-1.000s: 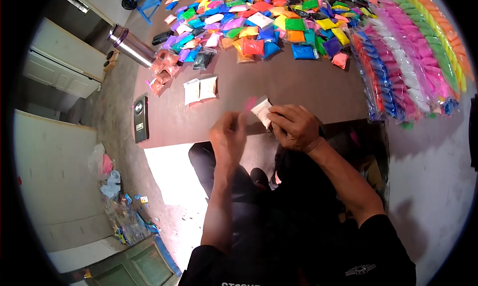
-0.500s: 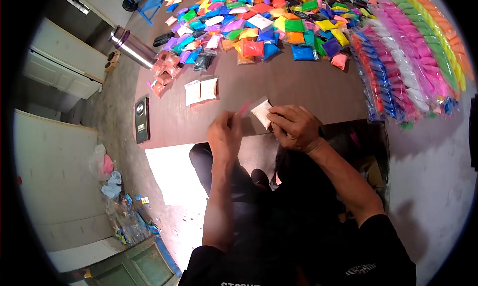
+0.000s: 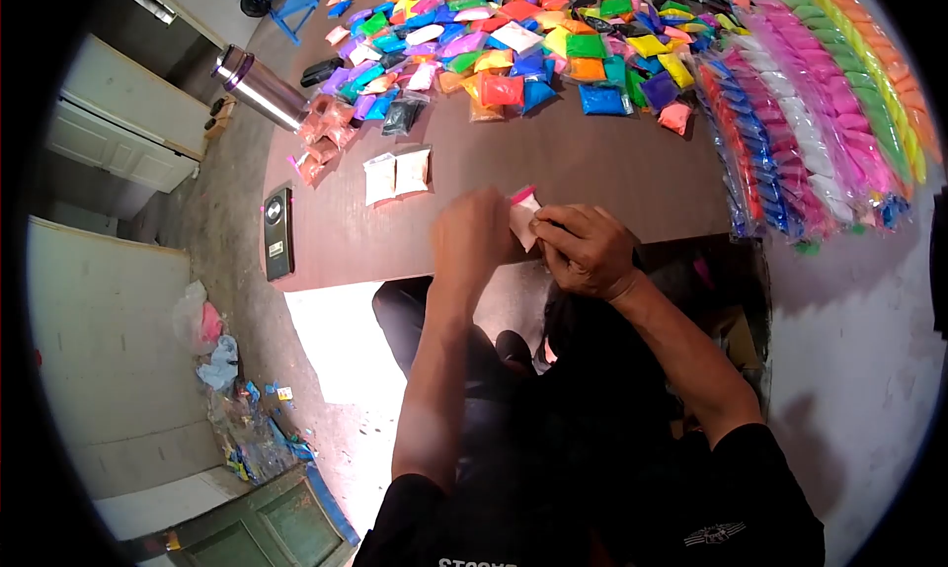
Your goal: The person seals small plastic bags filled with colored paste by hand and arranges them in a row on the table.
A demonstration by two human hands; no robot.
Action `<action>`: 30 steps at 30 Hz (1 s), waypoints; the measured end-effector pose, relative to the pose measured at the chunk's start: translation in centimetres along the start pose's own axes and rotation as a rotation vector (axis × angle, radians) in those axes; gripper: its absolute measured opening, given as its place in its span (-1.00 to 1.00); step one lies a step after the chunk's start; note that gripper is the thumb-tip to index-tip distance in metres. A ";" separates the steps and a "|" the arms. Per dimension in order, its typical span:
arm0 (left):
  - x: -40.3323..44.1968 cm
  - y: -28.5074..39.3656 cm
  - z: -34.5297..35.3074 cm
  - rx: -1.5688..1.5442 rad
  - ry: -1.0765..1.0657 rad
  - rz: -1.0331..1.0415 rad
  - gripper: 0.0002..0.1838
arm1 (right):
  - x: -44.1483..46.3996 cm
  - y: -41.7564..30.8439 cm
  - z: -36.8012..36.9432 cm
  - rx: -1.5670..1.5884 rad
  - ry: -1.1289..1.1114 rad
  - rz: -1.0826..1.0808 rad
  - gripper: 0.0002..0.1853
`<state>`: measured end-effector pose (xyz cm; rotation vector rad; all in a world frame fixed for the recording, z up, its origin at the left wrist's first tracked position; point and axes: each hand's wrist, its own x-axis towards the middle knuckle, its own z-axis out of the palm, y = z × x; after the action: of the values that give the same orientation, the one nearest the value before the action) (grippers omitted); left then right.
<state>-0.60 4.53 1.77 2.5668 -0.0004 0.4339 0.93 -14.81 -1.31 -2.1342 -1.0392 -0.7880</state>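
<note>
Over the near edge of the table, my right hand (image 3: 590, 251) pinches the right side of a small clear packet (image 3: 526, 226) with pale pink filling. A bright pink strip runs along the packet's top end. My left hand (image 3: 469, 233) is close by on the packet's left, smeared by motion, and its fingers do not show clearly. Farther back lie two pale packets (image 3: 397, 177) side by side on the table. Left of them is a small pile of reddish-brown packets (image 3: 324, 142).
Many colourful packets (image 3: 494, 39) cover the back of the brown table (image 3: 602, 177). Long clear bags of coloured packets (image 3: 800, 122) lie along the right. A metal flask (image 3: 259, 88) and a black phone (image 3: 278, 233) are at the left edge.
My left hand has moved up and right, nearer the packet. The packet's pink strip, stretched out leftward before, now lies at its top end. My right hand has kept its hold.
</note>
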 end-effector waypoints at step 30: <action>-5.1 0.2 0.4 -0.271 0.090 -0.116 -0.86 | -0.1 0.1 0.1 0.021 -0.002 0.001 -0.77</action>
<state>-5.35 3.75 -0.01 2.2662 0.1145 0.4707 0.98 -14.87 -1.47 -2.1183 -1.0430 -0.7717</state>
